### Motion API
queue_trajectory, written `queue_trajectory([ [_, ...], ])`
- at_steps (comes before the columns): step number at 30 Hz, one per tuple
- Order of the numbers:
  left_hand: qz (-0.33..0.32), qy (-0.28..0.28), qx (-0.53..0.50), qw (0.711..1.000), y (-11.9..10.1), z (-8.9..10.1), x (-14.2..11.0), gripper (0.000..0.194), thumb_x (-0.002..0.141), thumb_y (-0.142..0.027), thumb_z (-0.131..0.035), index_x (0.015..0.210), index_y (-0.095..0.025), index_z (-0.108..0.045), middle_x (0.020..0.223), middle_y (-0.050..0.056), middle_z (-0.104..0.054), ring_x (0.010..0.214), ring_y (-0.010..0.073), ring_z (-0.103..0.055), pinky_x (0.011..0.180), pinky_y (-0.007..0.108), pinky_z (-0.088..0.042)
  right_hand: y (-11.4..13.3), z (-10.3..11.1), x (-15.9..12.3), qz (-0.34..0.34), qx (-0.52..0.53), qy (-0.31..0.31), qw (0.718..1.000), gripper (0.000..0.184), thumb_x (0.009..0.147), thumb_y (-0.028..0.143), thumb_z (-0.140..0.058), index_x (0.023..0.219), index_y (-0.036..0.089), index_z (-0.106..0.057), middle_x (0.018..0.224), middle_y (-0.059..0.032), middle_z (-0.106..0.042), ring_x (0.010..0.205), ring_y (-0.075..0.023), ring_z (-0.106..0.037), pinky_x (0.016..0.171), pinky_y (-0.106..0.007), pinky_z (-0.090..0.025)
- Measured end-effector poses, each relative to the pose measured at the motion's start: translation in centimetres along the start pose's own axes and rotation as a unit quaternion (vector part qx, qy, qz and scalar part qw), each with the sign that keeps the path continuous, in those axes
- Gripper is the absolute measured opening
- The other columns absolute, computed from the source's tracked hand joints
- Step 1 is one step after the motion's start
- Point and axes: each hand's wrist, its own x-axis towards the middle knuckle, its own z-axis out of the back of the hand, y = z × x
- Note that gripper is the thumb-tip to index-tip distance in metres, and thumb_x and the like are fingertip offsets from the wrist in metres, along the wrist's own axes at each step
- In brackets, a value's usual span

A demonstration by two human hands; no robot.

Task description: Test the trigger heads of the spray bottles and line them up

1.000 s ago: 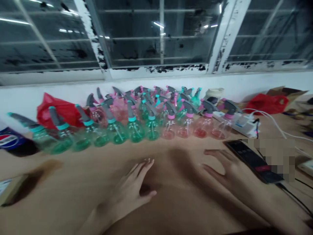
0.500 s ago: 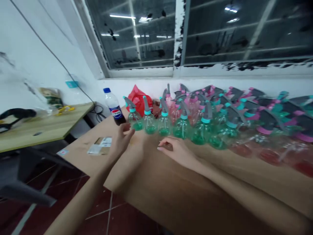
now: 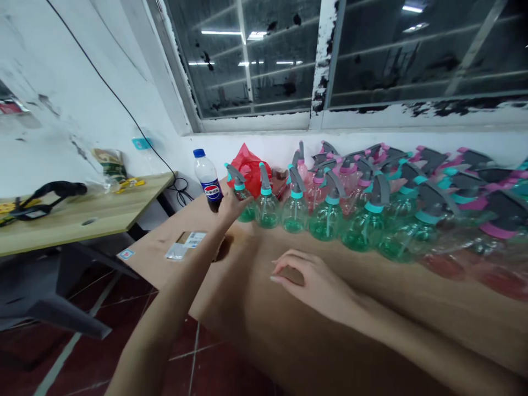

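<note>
My left hand (image 3: 233, 207) reaches between a cola bottle (image 3: 212, 190) with a blue cap and the leftmost spray bottle (image 3: 247, 214). The thumb overlaps the spray bottle's clear body, and the other fingers are partly hidden; the hand looks open. That bottle stands upright, with a grey trigger head, a turquoise collar and green tint at its base. Above the bare brown tabletop, in front of the row, my right hand (image 3: 311, 280) is open and holds nothing. Its thumb and forefinger curve with a gap between them. Several similar green spray bottles (image 3: 325, 221) stand beyond it.
Pink-collared spray bottles (image 3: 501, 247) crowd the right and back. A red plastic bag (image 3: 249, 168) lies behind the row. A labelled clear packet (image 3: 185, 245) is on the brown table (image 3: 256, 286). Left stands a yellowish table (image 3: 119, 214) with a black strap (image 3: 53, 195).
My left hand has moved forward from the table front to beside the leftmost spray bottle. My right hand has drawn back a little from the row. The view has shifted left.
</note>
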Motion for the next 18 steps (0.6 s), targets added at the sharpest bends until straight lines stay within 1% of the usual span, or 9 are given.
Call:
queue_trajectory([
  [3, 0.008, 0.017, 0.026, 0.999, 0.4, 0.8, -0.2, 0.056, 0.07, -0.048, -0.071, 0.108, -0.013, -0.052, 0.108, 0.019, -0.064, 0.103, 0.0361, -0.06, 0.081, 0.038, -0.045, 0.1, 0.4, -0.4, -0.004, -0.004, 0.002, 1.0, 0.004, 0.083, 0.019, -0.062, 0.085, 0.021, -0.063, 0.094, -0.0016, -0.066, 0.088, -0.016, -0.063, 0.081, -0.03, -0.047],
  [5, 0.006, 0.023, 0.038, 0.999, 0.5, 1.6, -0.8, 0.053, 0.071, -0.048, -0.07, 0.108, -0.013, -0.051, 0.11, 0.019, -0.063, 0.104, 0.0364, -0.059, 0.081, 0.039, -0.045, 0.1, 0.6, -0.6, -0.005, -0.004, 0.0, 1.0, 0.003, 0.083, 0.019, -0.061, 0.085, 0.021, -0.063, 0.094, -0.0014, -0.067, 0.089, -0.0158, -0.063, 0.081, -0.03, -0.046],
  [7, 0.0, 0.03, 0.045, 0.999, 0.5, 2.3, -1.9, 0.051, 0.071, -0.047, -0.069, 0.105, -0.014, -0.051, 0.109, 0.018, -0.063, 0.103, 0.0363, -0.06, 0.08, 0.039, -0.045, 0.0, 0.7, -0.9, -0.009, -0.001, -0.005, 1.0, 0.002, 0.083, 0.02, -0.061, 0.084, 0.022, -0.063, 0.093, -0.0011, -0.068, 0.09, -0.0159, -0.063, 0.081, -0.03, -0.046],
  [9, -0.013, 0.04, 0.046, 0.998, 0.4, 3.1, -3.6, 0.049, 0.07, -0.048, -0.069, 0.101, -0.015, -0.052, 0.104, 0.016, -0.064, 0.098, 0.035, -0.062, 0.077, 0.038, -0.046, -0.1, 0.9, -1.1, -0.02, 0.002, -0.011, 1.0, 0.002, 0.083, 0.023, -0.062, 0.085, 0.023, -0.063, 0.092, -0.0007, -0.068, 0.089, -0.0164, -0.063, 0.08, -0.03, -0.046],
  [11, -0.039, 0.051, 0.038, 0.997, 0.1, 3.7, -5.8, 0.047, 0.071, -0.052, -0.068, 0.097, -0.016, -0.052, 0.098, 0.014, -0.065, 0.093, 0.0331, -0.063, 0.074, 0.037, -0.047, -0.3, 1.1, -1.5, -0.043, 0.004, -0.022, 0.999, 0.005, 0.083, 0.027, -0.062, 0.087, 0.024, -0.063, 0.091, -0.0011, -0.069, 0.088, -0.018, -0.063, 0.079, -0.032, -0.047],
  [13, -0.062, 0.047, 0.028, 0.997, -0.6, 4.1, -8.6, 0.046, 0.074, -0.055, -0.064, 0.096, -0.018, -0.051, 0.093, 0.012, -0.065, 0.09, 0.0325, -0.063, 0.072, 0.038, -0.048, -0.6, 1.5, -2.0, -0.075, 0.008, -0.038, 0.996, 0.016, 0.08, 0.034, -0.065, 0.092, 0.024, -0.062, 0.093, -0.0029, -0.069, 0.09, -0.0204, -0.063, 0.08, -0.036, -0.049],
  [16, -0.096, 0.041, 0.009, 0.994, -2.5, 4.1, -13.8, 0.046, 0.075, -0.059, -0.06, 0.095, -0.018, -0.051, 0.087, 0.011, -0.063, 0.085, 0.0334, -0.064, 0.069, 0.041, -0.048, -1.0, 2.3, -3.0, -0.103, 0.022, -0.049, 0.993, 0.044, 0.074, 0.046, -0.069, 0.11, 0.024, -0.056, 0.11, -0.0081, -0.066, 0.102, -0.0256, -0.061, 0.087, -0.043, -0.049],
  [18, -0.133, 0.046, -0.013, 0.99, -4.6, 3.9, -17.6, 0.045, 0.076, -0.06, -0.059, 0.096, -0.02, -0.051, 0.091, 0.009, -0.063, 0.088, 0.0315, -0.063, 0.074, 0.042, -0.048, -1.1, 3.2, -3.8, -0.101, 0.027, -0.043, 0.994, 0.066, 0.069, 0.05, -0.071, 0.125, 0.024, -0.047, 0.126, -0.012, -0.058, 0.115, -0.0295, -0.055, 0.093, -0.048, -0.045],
])
